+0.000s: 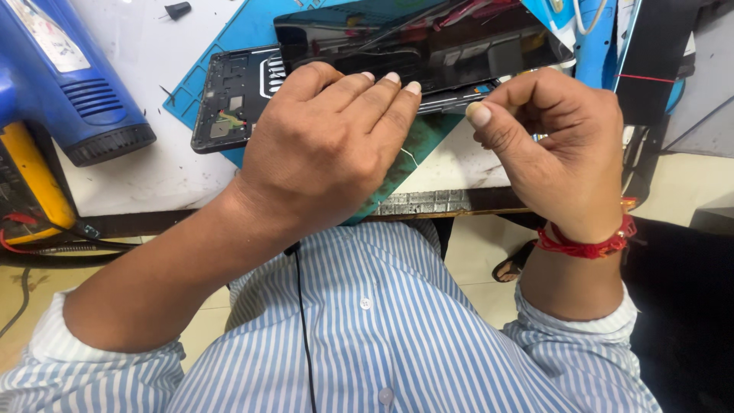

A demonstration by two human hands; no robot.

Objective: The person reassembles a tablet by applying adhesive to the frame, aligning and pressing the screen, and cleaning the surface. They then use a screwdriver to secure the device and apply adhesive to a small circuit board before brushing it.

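A black tablet lies opened on a blue work mat (229, 34). Its dark glass screen (428, 46) is lifted off the black back frame (229, 99), where inner parts show. My left hand (329, 149) rests on the near edge of the tablet, fingers together and pressed down over the screen's rim. My right hand (558, 145) hovers at the tablet's near right corner with thumb and forefinger pinched together, seemingly on a thin pale wire (410, 157) that shows below my left hand. A red thread band circles my right wrist.
A blue hot-air gun (76, 84) lies at the left on the white tabletop (153, 168), with a yellow and black device (27, 180) and cables beside it. A small black nozzle (177, 10) sits at the back. A sandalled foot (516, 264) shows on the floor.
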